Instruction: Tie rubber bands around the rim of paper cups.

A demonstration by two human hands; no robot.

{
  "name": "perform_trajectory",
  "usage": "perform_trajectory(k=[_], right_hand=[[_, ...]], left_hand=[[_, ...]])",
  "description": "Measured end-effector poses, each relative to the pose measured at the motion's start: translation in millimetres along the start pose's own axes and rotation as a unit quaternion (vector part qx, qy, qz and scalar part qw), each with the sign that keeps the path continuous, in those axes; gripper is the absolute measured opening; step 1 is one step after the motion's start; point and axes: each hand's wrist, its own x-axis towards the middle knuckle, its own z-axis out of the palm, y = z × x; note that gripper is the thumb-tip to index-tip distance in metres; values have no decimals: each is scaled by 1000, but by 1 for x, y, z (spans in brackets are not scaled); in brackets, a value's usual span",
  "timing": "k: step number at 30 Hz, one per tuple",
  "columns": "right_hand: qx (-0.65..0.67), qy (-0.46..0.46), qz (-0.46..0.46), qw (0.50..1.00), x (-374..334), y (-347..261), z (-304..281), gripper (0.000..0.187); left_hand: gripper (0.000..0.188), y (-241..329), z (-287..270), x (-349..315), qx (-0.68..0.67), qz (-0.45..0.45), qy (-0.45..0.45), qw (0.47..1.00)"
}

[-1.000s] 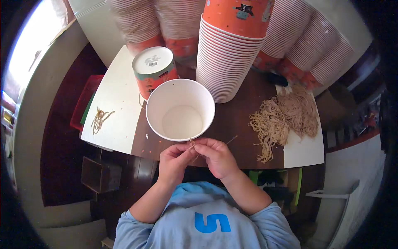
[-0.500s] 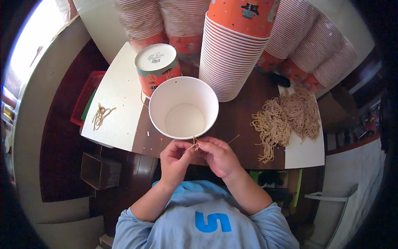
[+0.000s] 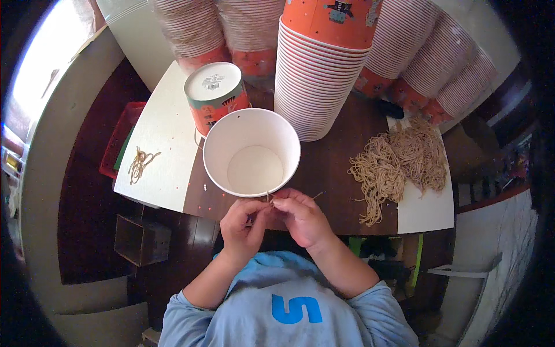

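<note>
An open white paper bucket (image 3: 252, 128) stands at the near edge of the table, its mouth tilted toward me. A thin tan cord (image 3: 268, 195) passes over the near side of its rim, by a hole there. My left hand (image 3: 243, 224) pinches the cord just below the rim, thumb against fingers. Close against it, my right hand (image 3: 305, 218) is also closed on the cord. One loose cord end pokes out beyond the right fingers. How the cord is looped between the fingertips is hidden.
Behind stands an upside-down orange and green bucket (image 3: 218, 110) with a cord at its side. A tall stack of nested buckets (image 3: 318, 87) rises beside it, with wrapped stacks (image 3: 191, 29) farther back. Tan cords (image 3: 378, 170) heap at right; a few cords (image 3: 140, 165) lie left.
The fingers have shifted slightly and drawn closer around the cord. The whole view has moved a little; the bucket stays in place.
</note>
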Motion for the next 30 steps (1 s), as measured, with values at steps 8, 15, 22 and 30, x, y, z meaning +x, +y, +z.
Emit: perform_trajectory(k=[8, 15, 22, 30], right_hand=[[-68, 32, -66, 995, 3, -8, -5, 14], [-597, 67, -280, 749, -2, -27, 1, 11], [-197, -20, -65, 978, 4, -10, -6, 19], [-161, 4, -69, 985, 4, -6, 4, 18]], left_hand=[[5, -6, -1, 0, -119, -93, 34, 988], [9, -3, -4, 3, -128, -104, 22, 986], [9, -1, -2, 3, -139, -126, 16, 982], [10, -7, -3, 0, -242, -194, 24, 950]])
